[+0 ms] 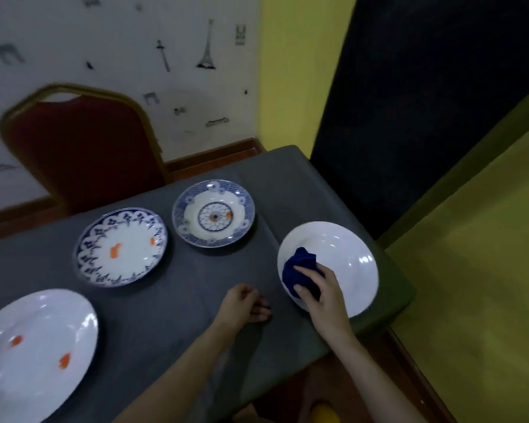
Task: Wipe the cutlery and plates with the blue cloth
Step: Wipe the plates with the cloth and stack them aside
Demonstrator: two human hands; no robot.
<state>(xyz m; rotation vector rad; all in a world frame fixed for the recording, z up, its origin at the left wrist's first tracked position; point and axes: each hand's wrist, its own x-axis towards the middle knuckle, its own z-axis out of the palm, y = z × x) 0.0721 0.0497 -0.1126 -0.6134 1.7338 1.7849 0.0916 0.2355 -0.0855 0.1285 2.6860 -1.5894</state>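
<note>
My right hand grips the bunched blue cloth and holds it against the left part of a plain white plate at the table's right edge. My left hand rests on the grey tablecloth just left of that plate, fingers curled under and holding nothing. A blue-patterned bowl-like plate with a small orange smear stands further back. Left of it lies a blue-rimmed white plate with two orange smears. A large white plate with two orange smears sits at the near left. No cutlery is visible.
The grey-covered table ends close to the right of the white plate and at the near side. A red chair with a gold frame stands behind the table's far left. Yellow and dark walls rise to the right.
</note>
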